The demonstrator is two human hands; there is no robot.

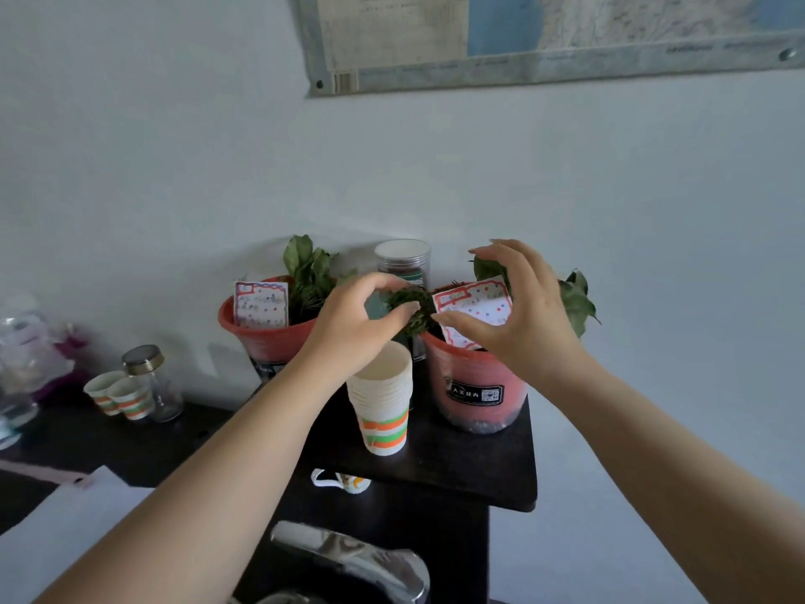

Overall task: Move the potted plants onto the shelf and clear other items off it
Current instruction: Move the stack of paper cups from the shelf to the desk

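Right now your left hand [357, 320] and right hand [514, 316] meet over the middle of the black shelf [475, 464], both at a small dark green spiky plant [411, 309] that sits between the two red pots. Your left grip is curled, thumb and forefinger pinching the spiky plant from its 9 o'clock side. Your right grip is apart, fingers arched and relaxed, with the thumb tip just touching the plant at its 3 o'clock side and the other fingers spread above the dotted card [475, 313] stuck in the right red pot [472, 385]. That pot stands at 3 o'clock of the shelf top, with green leaves [577, 298] showing behind your right hand. The left red pot [261, 337] stands at 10 o'clock, carrying its own dotted card [261, 305] and wilted leaves [305, 272]. At 12 o'clock, against the wall, a clear lidded jar [403, 259] rises behind your hands. A stack of paper cups [383, 403] with orange and green stripes stands at 6 o'clock of the plant, just in front of your left wrist. Far off at 9 o'clock, on the dark bench [87, 442], two striped cups [120, 394] sit touching a glass jar [152, 381] with a metal lid.
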